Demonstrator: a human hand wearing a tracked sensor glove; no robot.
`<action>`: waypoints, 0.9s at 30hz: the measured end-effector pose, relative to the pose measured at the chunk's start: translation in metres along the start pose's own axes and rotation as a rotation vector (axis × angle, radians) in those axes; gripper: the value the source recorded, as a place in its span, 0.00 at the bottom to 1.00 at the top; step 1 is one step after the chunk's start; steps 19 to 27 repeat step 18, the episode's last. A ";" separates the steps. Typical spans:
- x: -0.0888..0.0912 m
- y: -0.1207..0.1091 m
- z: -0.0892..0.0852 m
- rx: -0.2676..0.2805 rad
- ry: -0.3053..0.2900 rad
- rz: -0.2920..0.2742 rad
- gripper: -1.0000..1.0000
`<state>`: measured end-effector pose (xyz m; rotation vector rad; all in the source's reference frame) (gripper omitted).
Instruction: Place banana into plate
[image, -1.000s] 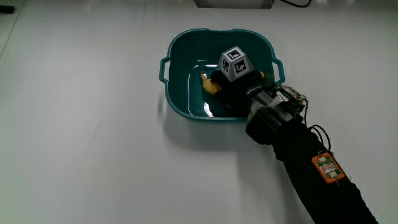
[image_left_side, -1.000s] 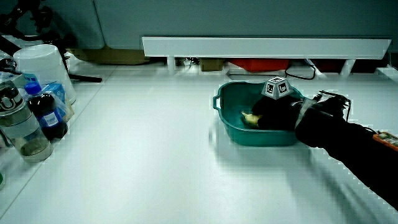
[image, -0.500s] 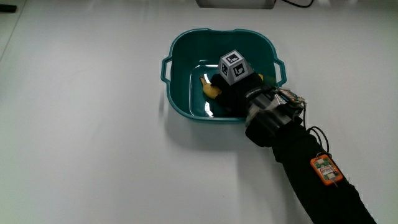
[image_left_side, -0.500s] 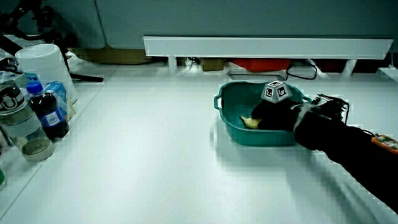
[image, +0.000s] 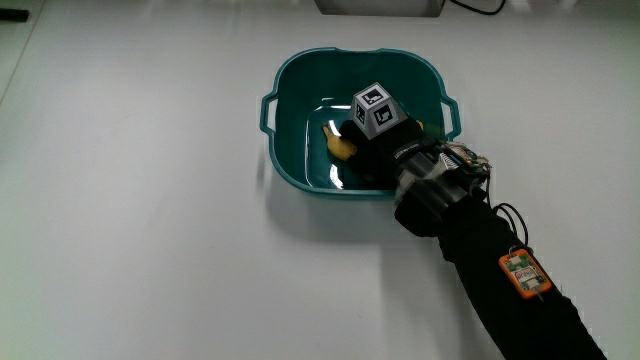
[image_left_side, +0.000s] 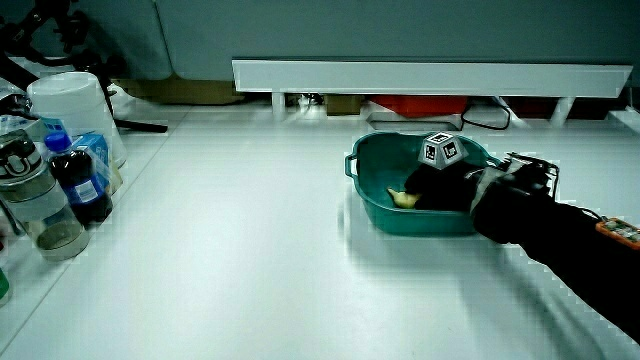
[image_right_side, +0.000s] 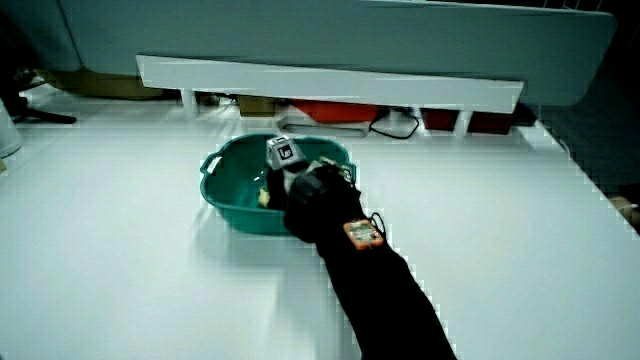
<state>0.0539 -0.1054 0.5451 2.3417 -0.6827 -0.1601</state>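
Note:
A teal basin (image: 300, 70) with two small handles stands on the white table. Inside it lies a yellow banana (image: 338, 144), of which only one end shows. The gloved hand (image: 372, 140) reaches into the basin and lies over the rest of the banana, its fingers curled around the fruit. The patterned cube (image: 375, 106) sits on the hand's back. In both side views the hand (image_left_side: 435, 182) (image_right_side: 305, 185) is low inside the basin (image_left_side: 372, 205) (image_right_side: 222, 200), with the banana end (image_left_side: 402, 198) poking out from under it.
Dark bottles (image_left_side: 70, 180) and a white container (image_left_side: 70, 105) stand together at the table's edge in a side view. A low white partition (image_left_side: 430, 75) runs along the table. An orange tag (image: 524, 270) is fixed on the forearm's black sleeve.

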 end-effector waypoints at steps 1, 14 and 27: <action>0.000 -0.002 0.002 0.008 -0.001 -0.001 0.30; 0.017 -0.010 0.013 0.047 0.083 -0.040 0.04; 0.028 -0.017 0.016 0.061 0.099 -0.052 0.00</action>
